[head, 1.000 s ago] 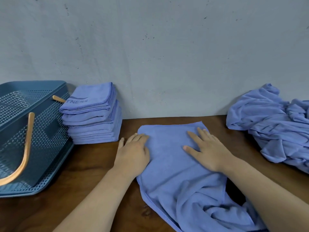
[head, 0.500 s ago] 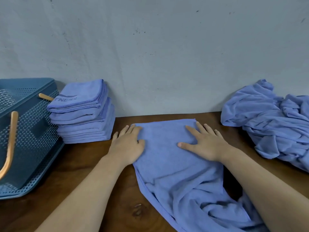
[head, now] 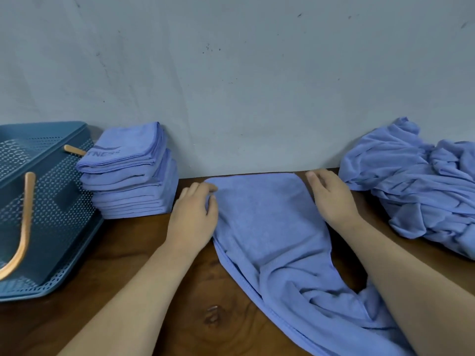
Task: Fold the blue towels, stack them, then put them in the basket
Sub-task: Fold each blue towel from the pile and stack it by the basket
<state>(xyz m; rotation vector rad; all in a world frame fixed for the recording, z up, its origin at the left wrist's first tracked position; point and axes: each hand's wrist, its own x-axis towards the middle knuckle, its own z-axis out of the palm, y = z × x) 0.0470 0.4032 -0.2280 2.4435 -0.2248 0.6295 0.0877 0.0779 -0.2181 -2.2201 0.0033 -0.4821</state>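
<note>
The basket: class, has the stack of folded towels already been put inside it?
No: the stack of folded towels stands on the table beside the basket, not inside it.

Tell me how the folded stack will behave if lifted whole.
The stack probably sags and sheds layers: soft cloth, loose folds. Its top towels overhang toward the basket, so it may slide that way. Likely light: thin layers.

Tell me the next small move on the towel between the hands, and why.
Probably fold the far end toward you. The left hand pinches the towel at its left edge and the right hand sits at the far right corner. That end lies flat by the wall, while the near end is rumpled.
</note>
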